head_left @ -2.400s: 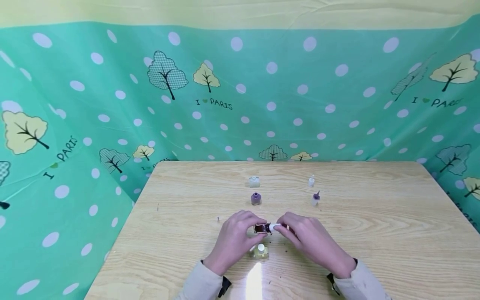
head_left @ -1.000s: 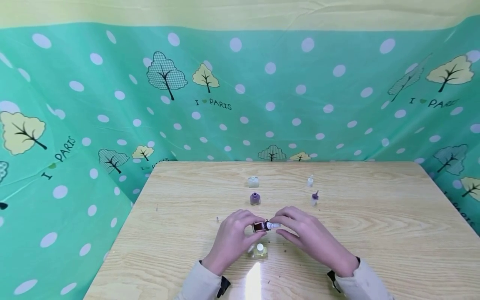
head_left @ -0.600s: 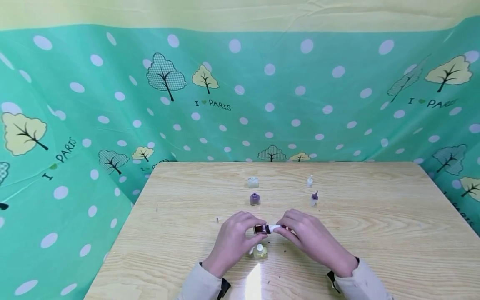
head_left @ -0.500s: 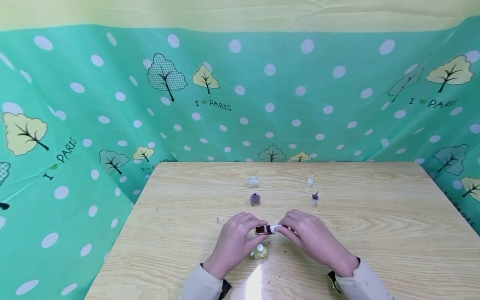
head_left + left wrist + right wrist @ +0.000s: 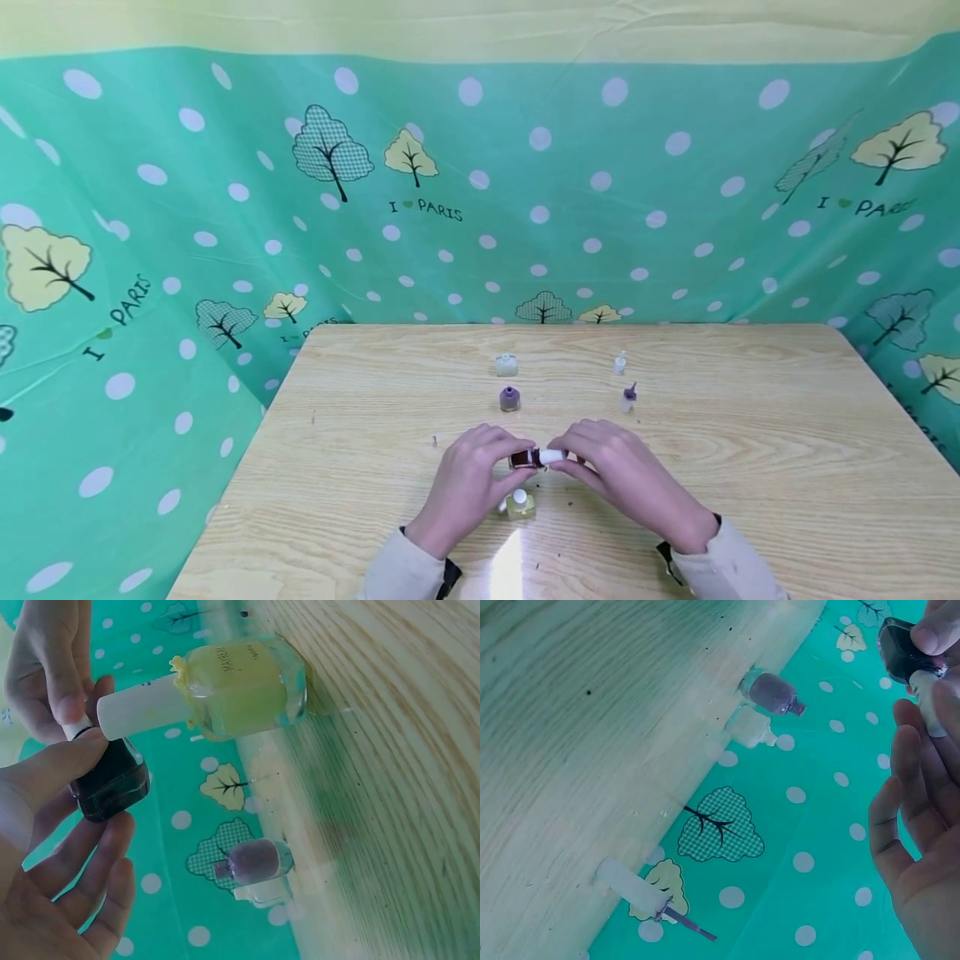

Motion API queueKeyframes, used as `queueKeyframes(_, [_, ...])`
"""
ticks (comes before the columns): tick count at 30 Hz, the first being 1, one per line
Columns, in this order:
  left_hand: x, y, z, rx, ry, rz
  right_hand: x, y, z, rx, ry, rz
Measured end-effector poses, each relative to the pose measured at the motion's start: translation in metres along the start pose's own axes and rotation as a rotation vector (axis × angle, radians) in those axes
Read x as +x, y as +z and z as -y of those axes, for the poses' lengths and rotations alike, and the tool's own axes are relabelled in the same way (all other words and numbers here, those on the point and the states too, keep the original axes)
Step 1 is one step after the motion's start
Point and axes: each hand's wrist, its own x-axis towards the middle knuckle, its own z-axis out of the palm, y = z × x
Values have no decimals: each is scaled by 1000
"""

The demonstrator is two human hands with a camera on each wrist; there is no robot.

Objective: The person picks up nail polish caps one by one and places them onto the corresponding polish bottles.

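Note:
My left hand (image 5: 472, 471) grips a small nail polish bottle (image 5: 522, 458) of very dark red polish, held sideways over the table. Its white cap (image 5: 552, 456) points right and sits at the bottle's neck. Thumb and fingers of my right hand (image 5: 618, 471) pinch that cap. In the left wrist view the dark bottle (image 5: 112, 780) lies between left thumb and fingertips. Just below the hands stands a yellow nail polish bottle (image 5: 521, 505) with its white cap on. The right wrist view shows the white cap (image 5: 928, 701) against the right fingers.
Farther back stand an uncapped purple bottle (image 5: 510, 399) and an uncapped clear-white one (image 5: 506, 365). To their right, a cap with a purple brush (image 5: 629, 397) and a cap with a white brush (image 5: 619, 363) stand brush-up. Dark specks dot the wooden table (image 5: 750, 433).
My right fingers loosened on the white cap about a second ago, then closed on it again, shifting along it. The dark bottle stays in my left hand at nearly the same spot.

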Motion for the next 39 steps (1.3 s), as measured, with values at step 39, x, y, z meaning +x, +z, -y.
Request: queueKeyframes(39, [2,-2,5,59,39,11,6,4,5,-25,32,21])
